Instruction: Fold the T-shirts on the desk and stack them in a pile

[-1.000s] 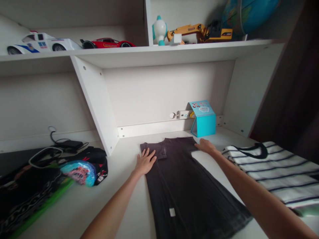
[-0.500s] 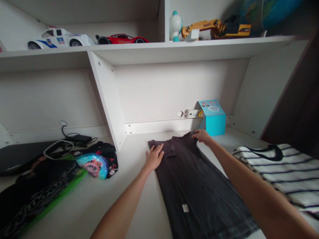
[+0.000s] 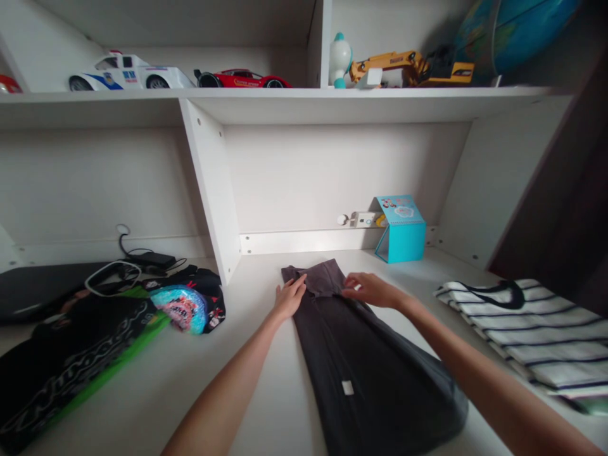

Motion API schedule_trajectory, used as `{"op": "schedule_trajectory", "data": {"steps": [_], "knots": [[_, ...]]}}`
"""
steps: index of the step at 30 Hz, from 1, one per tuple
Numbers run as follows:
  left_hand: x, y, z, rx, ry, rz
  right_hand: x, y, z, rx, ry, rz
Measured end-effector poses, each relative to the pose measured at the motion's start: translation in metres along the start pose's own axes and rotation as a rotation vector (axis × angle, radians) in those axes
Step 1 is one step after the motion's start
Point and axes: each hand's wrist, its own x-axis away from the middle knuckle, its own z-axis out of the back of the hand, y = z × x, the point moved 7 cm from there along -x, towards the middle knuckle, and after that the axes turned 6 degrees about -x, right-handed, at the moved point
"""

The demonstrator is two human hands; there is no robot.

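Observation:
A dark grey shirt (image 3: 375,367) lies lengthwise on the white desktop, its right part folded inward over the rest. A small white label (image 3: 348,387) shows on its cloth. My left hand (image 3: 289,297) rests on the shirt's far left edge with its fingers stretched out. On the far right side, my right hand (image 3: 368,290) pinches the folded-over edge between thumb and fingers. The near right part of the cloth bulges in a loose, rounded fold under my right forearm.
A folded striped shirt (image 3: 536,335) lies to the right. Black and green clothing (image 3: 95,354), a sequined dark garment (image 3: 190,301) and a cable (image 3: 111,278) are on the left. A blue desk calendar (image 3: 403,237) stands behind; toy vehicles (image 3: 242,79) line the shelf above.
My right hand has moved left with the shirt's far right edge, bringing that side inward over the cloth. My left hand has stayed at the far left edge.

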Motion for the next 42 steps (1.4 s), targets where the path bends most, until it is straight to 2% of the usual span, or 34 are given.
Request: {"op": "schedule_trajectory", "data": {"steps": [3, 6, 8, 11, 14, 17, 19, 21, 22, 23, 24, 26, 27, 28, 31, 33, 37, 39, 42], "knots": [[-0.001, 0.001, -0.001, 0.002, 0.004, 0.01, 0.059, 0.047, 0.014, 0.0, -0.066, -0.07], [-0.002, 0.002, -0.001, 0.035, 0.013, 0.014, 0.106, 0.077, 0.008, -0.04, -0.131, -0.123], [-0.002, 0.001, -0.001, 0.044, 0.014, 0.012, 0.123, 0.087, -0.002, -0.064, -0.155, -0.15], [-0.001, 0.001, -0.002, 0.04, 0.016, 0.007, 0.13, 0.09, -0.011, -0.054, -0.137, -0.169], [0.0, 0.001, -0.001, 0.028, 0.021, -0.004, 0.137, 0.071, -0.005, -0.002, -0.055, -0.157], [0.0, 0.002, -0.001, 0.013, 0.022, -0.011, 0.158, 0.025, 0.008, 0.014, -0.035, -0.082], [0.0, 0.002, -0.002, 0.002, 0.022, -0.012, 0.175, -0.012, 0.012, -0.077, -0.164, 0.0], [0.0, 0.002, -0.002, -0.011, 0.023, -0.013, 0.189, -0.041, 0.012, -0.228, -0.359, 0.079], [0.0, 0.002, -0.002, -0.019, 0.023, -0.015, 0.19, -0.048, 0.012, -0.289, -0.414, 0.102], [0.0, 0.003, -0.001, -0.028, 0.023, -0.016, 0.186, -0.05, 0.015, -0.325, -0.401, 0.117], [0.0, 0.003, -0.001, -0.037, 0.023, -0.019, 0.177, -0.045, 0.017, -0.327, -0.318, 0.123], [0.001, 0.005, 0.0, -0.054, 0.027, -0.024, 0.155, -0.028, 0.018, -0.23, -0.067, 0.144], [0.002, 0.005, 0.001, -0.067, 0.029, -0.024, 0.146, -0.021, 0.012, -0.158, 0.019, 0.174], [0.002, 0.005, 0.001, -0.091, 0.025, -0.021, 0.138, -0.014, 0.001, -0.089, 0.047, 0.208], [0.003, 0.004, -0.002, -0.221, -0.014, -0.004, 0.129, 0.0, -0.045, 0.023, -0.097, 0.238], [0.003, 0.004, -0.002, -0.297, -0.027, 0.007, 0.131, 0.005, -0.062, 0.037, -0.165, 0.201], [-0.004, 0.016, 0.004, -0.345, 0.035, 0.055, 0.137, 0.005, -0.064, 0.065, -0.188, 0.157], [-0.013, 0.032, 0.002, -0.365, 0.044, 0.043, 0.136, 0.004, -0.062, 0.07, -0.201, 0.146], [-0.032, 0.06, -0.01, -0.379, -0.02, -0.018, 0.136, 0.001, -0.061, 0.078, -0.209, 0.141]]}}
